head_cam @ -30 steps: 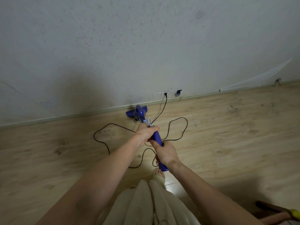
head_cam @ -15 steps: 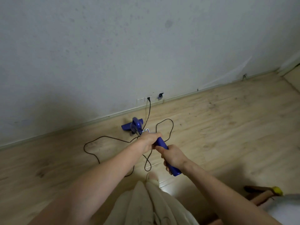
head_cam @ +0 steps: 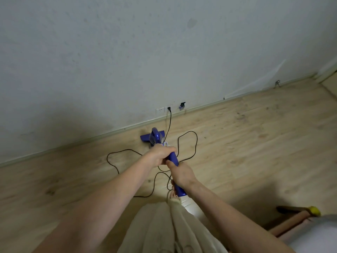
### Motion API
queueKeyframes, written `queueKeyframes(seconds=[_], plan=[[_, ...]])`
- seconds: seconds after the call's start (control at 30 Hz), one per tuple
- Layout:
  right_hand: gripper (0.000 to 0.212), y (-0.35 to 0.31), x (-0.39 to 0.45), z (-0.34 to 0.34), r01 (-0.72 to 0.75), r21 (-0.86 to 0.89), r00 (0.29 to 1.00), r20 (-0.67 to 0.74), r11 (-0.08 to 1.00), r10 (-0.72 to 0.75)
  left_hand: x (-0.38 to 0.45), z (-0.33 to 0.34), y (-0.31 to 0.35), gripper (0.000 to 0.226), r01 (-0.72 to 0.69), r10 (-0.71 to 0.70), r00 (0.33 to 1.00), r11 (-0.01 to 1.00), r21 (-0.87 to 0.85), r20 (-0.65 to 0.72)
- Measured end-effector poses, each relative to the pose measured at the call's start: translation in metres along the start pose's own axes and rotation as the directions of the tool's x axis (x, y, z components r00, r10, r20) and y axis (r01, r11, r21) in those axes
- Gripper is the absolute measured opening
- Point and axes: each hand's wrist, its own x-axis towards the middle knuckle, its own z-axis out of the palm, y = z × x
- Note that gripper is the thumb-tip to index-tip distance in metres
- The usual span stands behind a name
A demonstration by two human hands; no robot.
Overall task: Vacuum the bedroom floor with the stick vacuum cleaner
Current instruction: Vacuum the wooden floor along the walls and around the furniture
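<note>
Stick vacuum cleaner (head_cam: 174, 158) — a blue unit seen end-on from above, its handle gripped by both hands and its body running away from them down to the floor. Wall (head_cam: 164, 52): pale, mottled, filling the field beyond the hands. Floor (head_cam: 246, 143): light wood-grain boards, spreading to either side of the hands and under them. Garment (head_cam: 164, 229): cream cloth hanging below the hands at the near edge. Left hand (head_cam: 160, 155): the farther one, fingers curled round the upper part of the handle. Right hand (head_cam: 181, 173): the nearer one, just behind the left, wrapped round the handle with the thumb lying along it; the blue handle end sticks out beneath it. Floor head (head_cam: 145, 138): blue, flat on the boards just beyond the left hand, close to the skirting. Power cord (head_cam: 196, 143): black — it lies in loose loops on the floor to both sides of the hands and rises to a wall socket (head_cam: 168, 109) beyond them. A wooden leg with a yellow tip (head_cam: 314, 210) lies well to the right of the right hand.
</note>
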Motion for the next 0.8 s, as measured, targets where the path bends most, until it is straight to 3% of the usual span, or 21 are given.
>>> queueKeyframes(seconds=[0.17, 0.53, 0.8], plan=[[0.028, -0.003, -0.013, 0.008, -0.041, 0.119, 0.997, 0.067, 0.992, 0.033, -0.001, -0.020, -0.007, 0.032, 0.043, -0.045, 0.998, 0.998, 0.044, 0.045], [0.040, 0.012, 0.010, 0.030, 0.000, 0.031, 0.999, -0.048, 1.000, 0.001, 0.003, -0.017, -0.016, 0.023, -0.046, 0.046, 0.999, 0.999, 0.006, -0.017], [0.032, -0.007, 0.029, 0.034, 0.074, 0.008, 0.997, 0.000, 0.997, -0.074, 0.017, -0.037, -0.008, 0.027, -0.042, 0.042, 0.999, 0.995, -0.085, -0.009]])
